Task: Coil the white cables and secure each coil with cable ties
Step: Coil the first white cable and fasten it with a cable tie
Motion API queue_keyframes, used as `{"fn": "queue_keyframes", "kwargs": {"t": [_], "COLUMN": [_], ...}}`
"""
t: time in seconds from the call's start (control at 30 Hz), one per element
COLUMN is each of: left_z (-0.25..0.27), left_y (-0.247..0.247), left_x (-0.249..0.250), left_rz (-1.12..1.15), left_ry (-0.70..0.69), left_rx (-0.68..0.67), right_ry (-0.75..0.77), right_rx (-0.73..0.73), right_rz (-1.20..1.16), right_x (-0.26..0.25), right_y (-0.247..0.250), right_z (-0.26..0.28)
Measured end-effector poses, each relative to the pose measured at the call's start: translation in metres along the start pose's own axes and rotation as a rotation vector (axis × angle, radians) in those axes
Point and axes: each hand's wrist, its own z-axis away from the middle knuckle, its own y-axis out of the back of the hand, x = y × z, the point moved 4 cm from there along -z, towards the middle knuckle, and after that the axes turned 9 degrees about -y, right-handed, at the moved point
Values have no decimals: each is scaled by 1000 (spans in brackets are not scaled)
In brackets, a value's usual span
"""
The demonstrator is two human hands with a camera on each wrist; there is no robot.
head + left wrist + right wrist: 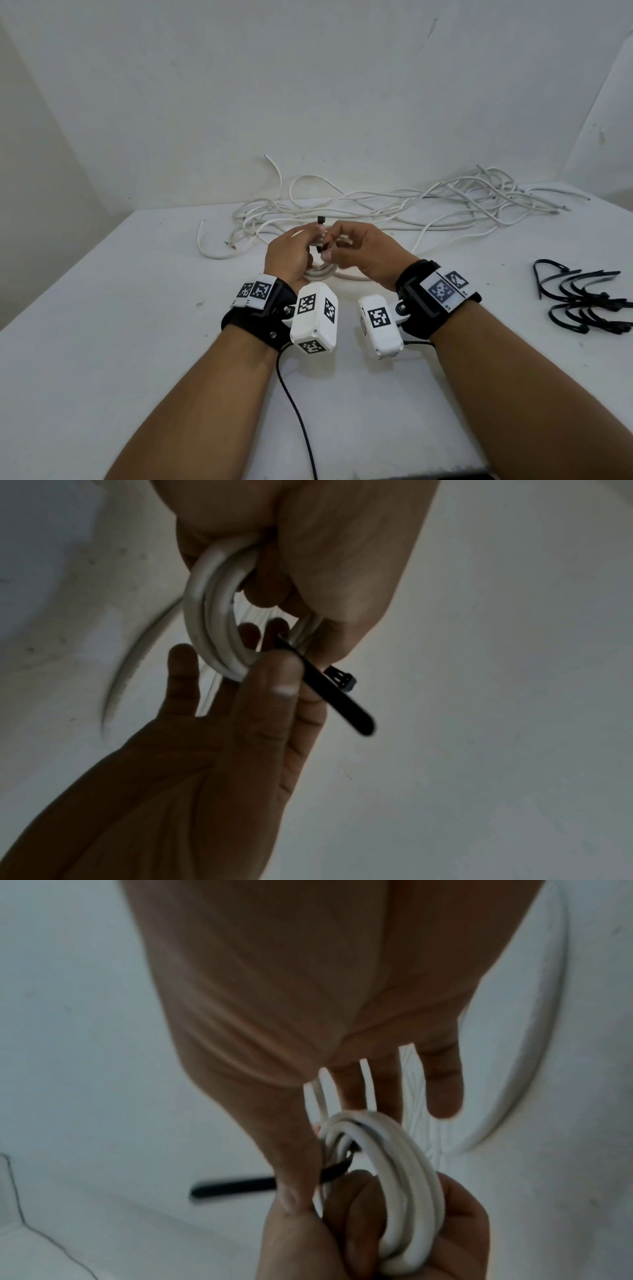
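Observation:
A small coil of white cable (318, 272) is held above the white table (137, 325) at the centre. My left hand (306, 241) grips the coil (212, 610) with its fingers curled through the loops. A black cable tie (337, 696) passes around the coil's strands, and its square head (321, 219) sticks up between the hands. My right hand (334, 241) pinches the tie's strap between thumb and forefinger right beside the coil (397, 1172). The strap's free end (232, 1188) juts out sideways. One loose tail of the cable trails off the coil.
A tangled pile of loose white cables (394, 205) lies along the back of the table against the wall. Several black cable ties (589, 301) lie at the right edge. A thin black wire (298, 411) runs from my left wrist camera toward me.

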Motion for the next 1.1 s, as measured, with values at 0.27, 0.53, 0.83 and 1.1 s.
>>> {"fn": "queue_keyframes", "kwargs": {"t": [0.27, 0.53, 0.83, 1.1], "left_z": [6, 7, 0, 2], "left_y": [-5, -9, 7, 4], "left_x": [-7, -5, -3, -3], "left_rz": [-79, -70, -1, -76], "left_ry": [-41, -110, -30, -59], "left_rx": [-34, -42, 136, 102], "right_ry": [134, 66, 96, -110], "right_rx": [244, 269, 272, 296], "right_rz": [-28, -149, -304, -277], "right_x": [-3, -8, -24, -11], "right_y": [11, 15, 2, 4], "right_z": [-2, 2, 10, 3]}}
